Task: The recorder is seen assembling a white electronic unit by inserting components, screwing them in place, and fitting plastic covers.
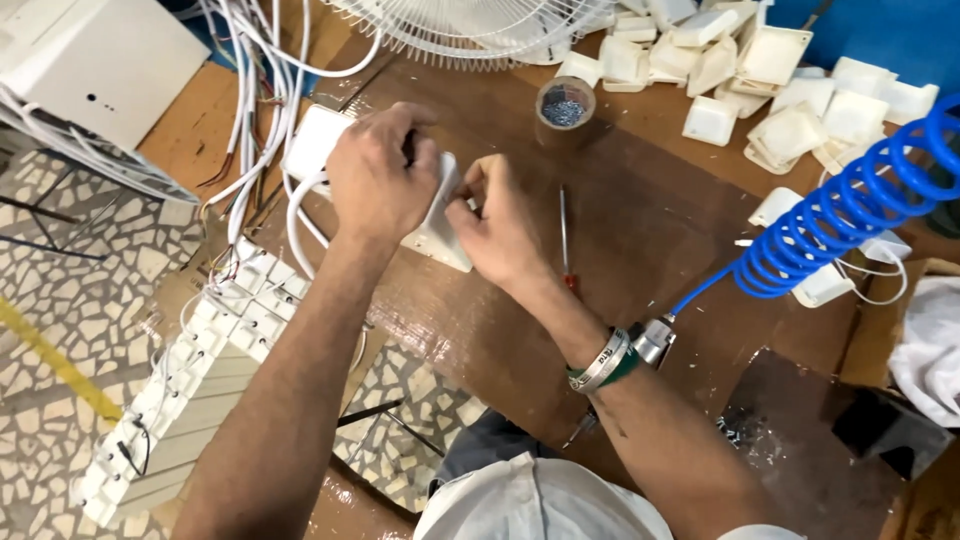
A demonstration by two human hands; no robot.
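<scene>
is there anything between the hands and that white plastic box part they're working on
Nothing visible. The left hand grips the white box part from its far side and the right hand pinches its near edge. The screwdriver lies apart on the table.

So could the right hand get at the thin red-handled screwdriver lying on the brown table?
Probably yes: the screwdriver lies uncovered just beside the right hand, though its fingers are on the white plastic cover.

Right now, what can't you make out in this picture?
Head view only:
- White plastic piece: its middle is covered by the left hand and right hand.
- Anything pinched in the right fingertips: too small to tell.
- Fan: cut off by the top edge.
- Tape roll contents: blurred.
</scene>
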